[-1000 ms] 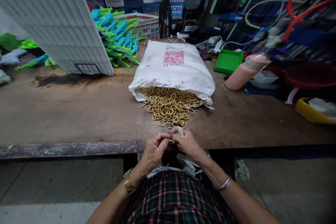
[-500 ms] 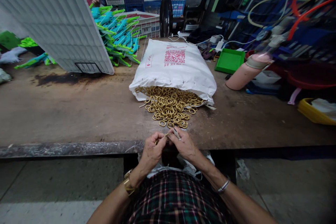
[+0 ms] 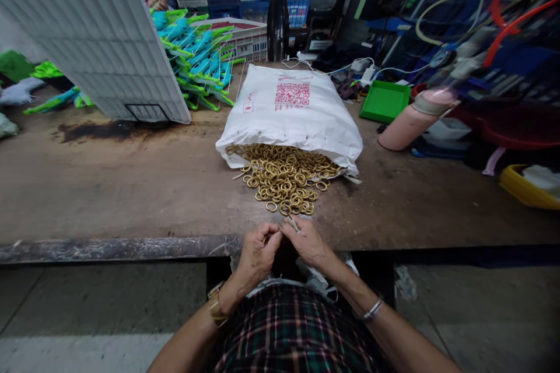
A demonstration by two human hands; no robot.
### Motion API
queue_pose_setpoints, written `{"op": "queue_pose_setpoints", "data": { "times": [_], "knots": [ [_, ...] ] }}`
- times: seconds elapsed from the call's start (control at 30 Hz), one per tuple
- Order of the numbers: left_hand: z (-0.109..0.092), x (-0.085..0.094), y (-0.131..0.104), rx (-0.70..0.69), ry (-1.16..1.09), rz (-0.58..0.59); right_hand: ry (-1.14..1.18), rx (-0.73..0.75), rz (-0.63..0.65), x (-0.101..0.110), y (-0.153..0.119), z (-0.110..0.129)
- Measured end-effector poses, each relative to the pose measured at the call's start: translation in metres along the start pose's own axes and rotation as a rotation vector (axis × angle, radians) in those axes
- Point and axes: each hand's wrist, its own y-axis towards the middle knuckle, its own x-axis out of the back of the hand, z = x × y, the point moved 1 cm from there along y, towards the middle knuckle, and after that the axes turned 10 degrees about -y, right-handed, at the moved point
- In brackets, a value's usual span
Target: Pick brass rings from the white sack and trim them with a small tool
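My left hand (image 3: 257,250) is closed at the table's front edge, its thumb and finger pinched on a brass-coloured ring (image 3: 265,240), mostly covered by the fingers. Close against those fingertips, my right hand (image 3: 310,245) is also closed, around a small flat blade-like tool (image 3: 293,224) that pokes out above its knuckles. Just beyond both hands lies a loose heap of brass-coloured rings (image 3: 284,180). They spill from the open mouth of a white woven sack (image 3: 293,119) with red print, which lies on its side.
A grey ribbed panel (image 3: 100,35) stands at the left on the brown table (image 3: 131,198). Behind it are green and blue plastic pieces (image 3: 201,64) and part of another person's hand (image 3: 157,2). To the right are a green tray (image 3: 385,100), a pink bottle (image 3: 409,122) and a yellow bin (image 3: 527,186).
My fingertips have shifted slightly, and the ring between them is now more covered. Both hands stay at the table edge. The other person's hand behind the panel has moved a little.
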Motion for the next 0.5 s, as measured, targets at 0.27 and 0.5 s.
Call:
{"op": "queue_pose_setpoints", "data": {
  "times": [0.27,0.5],
  "knots": [
    [-0.0014,0.0011,0.0005,0.060,-0.037,0.018,0.090,-0.062,0.004,0.0038,-0.0004,0.0069],
    [-0.0024,0.0030,-0.0009,0.313,-0.292,0.099,0.104,-0.052,-0.002,0.0018,-0.0006,0.0072]
  ]
}}
